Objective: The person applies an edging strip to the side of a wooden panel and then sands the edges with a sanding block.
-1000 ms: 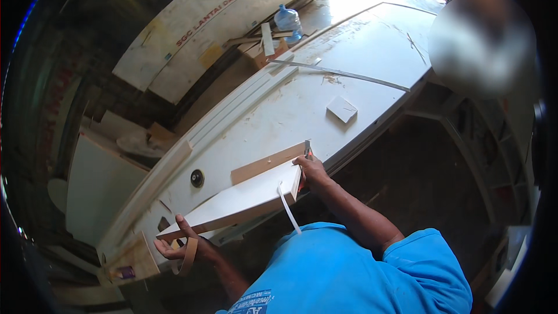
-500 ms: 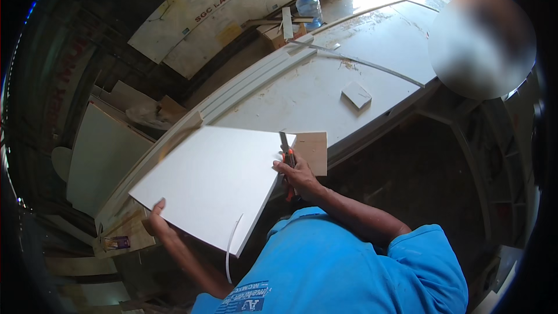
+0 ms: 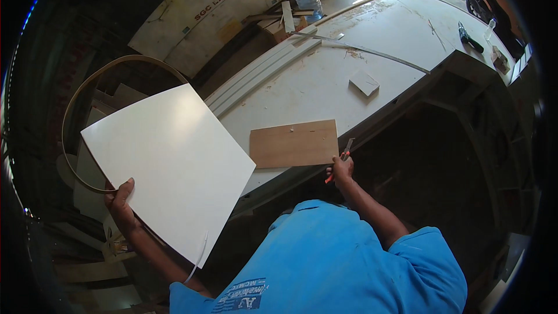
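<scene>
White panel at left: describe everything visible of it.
The white panel is a flat, four-sided board with a smooth, slightly glossy face, seemingly laminated. It is held face toward the camera, overlapping the worktable in view, with one corner lowest. The left grip holds its lower-left edge, thumb on the face. A narrow white strip crosses in front of its lowest corner; whether they touch is unclear.

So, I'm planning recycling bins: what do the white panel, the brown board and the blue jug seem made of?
White panel: perhaps wood-based board with a smooth laminate; it looks rigid, with a soft sheen.
Brown board: plywood or fibreboard, judging by its flat, matte, unpainted-looking face; I can't tell which.
Blue jug: likely plastic, glossy and see-through.
</scene>
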`<state>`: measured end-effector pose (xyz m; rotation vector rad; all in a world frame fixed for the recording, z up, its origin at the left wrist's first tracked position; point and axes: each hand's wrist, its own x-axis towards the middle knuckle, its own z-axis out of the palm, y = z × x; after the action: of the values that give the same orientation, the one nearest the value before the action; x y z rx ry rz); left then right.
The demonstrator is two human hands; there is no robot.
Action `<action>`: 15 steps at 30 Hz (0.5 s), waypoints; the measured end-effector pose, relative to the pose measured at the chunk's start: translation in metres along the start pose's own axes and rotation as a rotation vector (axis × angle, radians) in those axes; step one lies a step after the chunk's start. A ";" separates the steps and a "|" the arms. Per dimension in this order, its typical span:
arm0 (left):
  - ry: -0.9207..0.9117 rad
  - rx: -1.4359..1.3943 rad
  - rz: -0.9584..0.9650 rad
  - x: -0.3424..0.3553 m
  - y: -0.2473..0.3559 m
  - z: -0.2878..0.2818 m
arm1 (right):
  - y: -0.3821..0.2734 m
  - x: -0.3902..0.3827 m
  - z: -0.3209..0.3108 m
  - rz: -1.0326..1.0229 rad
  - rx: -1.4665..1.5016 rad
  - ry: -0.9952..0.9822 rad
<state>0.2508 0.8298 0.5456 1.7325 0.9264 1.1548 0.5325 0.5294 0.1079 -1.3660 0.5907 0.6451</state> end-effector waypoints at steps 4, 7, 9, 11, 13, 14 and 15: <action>-0.163 0.089 -0.032 0.018 -0.011 -0.003 | -0.030 0.026 0.038 -0.189 -0.086 -0.036; -0.274 0.133 0.038 0.016 -0.007 0.043 | -0.043 0.046 0.041 -0.294 -0.150 -0.020; -0.357 0.114 0.028 0.026 -0.019 0.049 | -0.043 0.046 0.039 -0.297 -0.142 -0.021; -0.520 0.162 0.015 0.037 -0.025 0.056 | -0.038 0.030 0.031 -0.245 -0.262 -0.054; -0.532 0.149 0.034 0.042 -0.025 0.076 | -0.035 0.021 0.018 -0.210 -0.238 -0.055; -0.663 0.221 0.044 0.054 -0.027 0.079 | -0.033 0.017 0.013 -0.176 -0.210 -0.060; -0.793 0.295 0.056 0.065 -0.030 0.081 | -0.031 0.014 0.009 -0.173 -0.206 -0.052</action>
<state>0.3435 0.8800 0.5215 2.2050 0.5611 0.2830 0.5647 0.5364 0.1201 -1.5687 0.3668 0.6111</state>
